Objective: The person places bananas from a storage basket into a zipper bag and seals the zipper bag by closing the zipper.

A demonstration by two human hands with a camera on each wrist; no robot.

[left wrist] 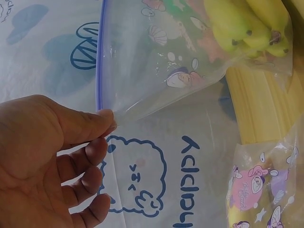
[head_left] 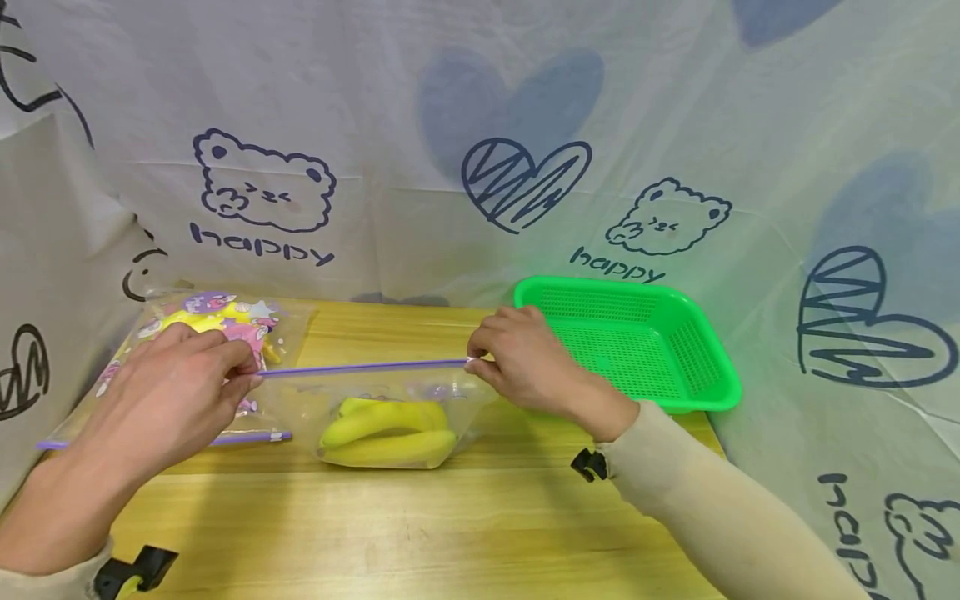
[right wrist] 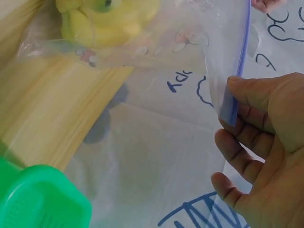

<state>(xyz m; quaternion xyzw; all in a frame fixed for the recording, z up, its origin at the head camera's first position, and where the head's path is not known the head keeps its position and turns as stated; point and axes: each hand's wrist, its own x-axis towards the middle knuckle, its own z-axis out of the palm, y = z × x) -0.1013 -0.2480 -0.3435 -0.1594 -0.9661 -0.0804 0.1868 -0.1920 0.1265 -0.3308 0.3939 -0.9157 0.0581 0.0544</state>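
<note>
Between my two hands a clear zip bag [head_left: 465, 400] with a purple zip strip is stretched taut. Yellow bananas [head_left: 386, 433] lie at its bottom, close over the table. My left hand [head_left: 176, 387] pinches the left end of the strip between thumb and forefinger; its other fingers are loosely curled in the left wrist view. At the opposite end, my right hand [head_left: 528, 358] pinches the strip's corner. Cartoon prints and shells show on the bag's plastic in the left wrist view. Partly behind my left hand lies a second printed zip bag [head_left: 217, 321] with something yellow in it.
A green plastic basket [head_left: 723, 383] with perforated sides stands at the back right, just beyond my right hand. The wooden table [head_left: 375, 533] meets a white cloth [head_left: 390, 100] with bear and heart drawings, which hangs behind and at both sides.
</note>
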